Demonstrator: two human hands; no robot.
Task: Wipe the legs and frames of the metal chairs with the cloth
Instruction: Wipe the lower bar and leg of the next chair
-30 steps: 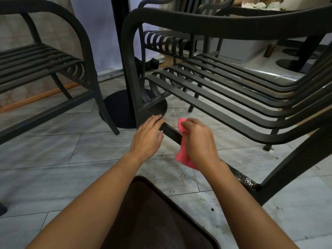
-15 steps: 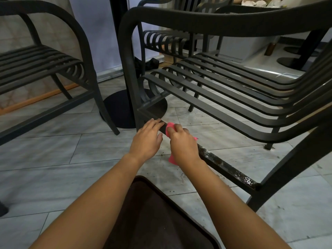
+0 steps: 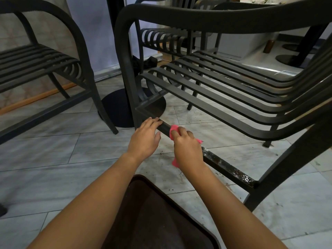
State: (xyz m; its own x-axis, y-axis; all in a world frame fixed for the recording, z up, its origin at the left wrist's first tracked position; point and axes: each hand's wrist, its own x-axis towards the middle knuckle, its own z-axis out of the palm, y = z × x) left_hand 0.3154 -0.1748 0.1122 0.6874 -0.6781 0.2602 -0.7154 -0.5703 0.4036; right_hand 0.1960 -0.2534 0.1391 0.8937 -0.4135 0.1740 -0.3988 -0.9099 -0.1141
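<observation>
A dark metal chair (image 3: 215,97) with a slatted seat fills the centre and right. Its low side bar (image 3: 228,168) runs just above the floor from the front leg toward me and looks wet and speckled near its right end. My right hand (image 3: 186,148) grips a pink cloth (image 3: 173,131) wrapped over this bar. My left hand (image 3: 145,135) rests with straight fingers on the same bar, just left of the cloth, close to the front leg (image 3: 133,97).
A second dark metal chair (image 3: 53,69) stands at the left, a third (image 3: 167,38) behind. A black table pedestal base (image 3: 116,108) sits on the grey tiled floor between them. A brown tray-like surface (image 3: 158,218) lies under my forearms. More pedestal bases (image 3: 291,59) at far right.
My right hand slid the pink cloth left along the low bar toward the front leg, ending next to my left hand. More wet bar shows behind it. My left hand stayed put.
</observation>
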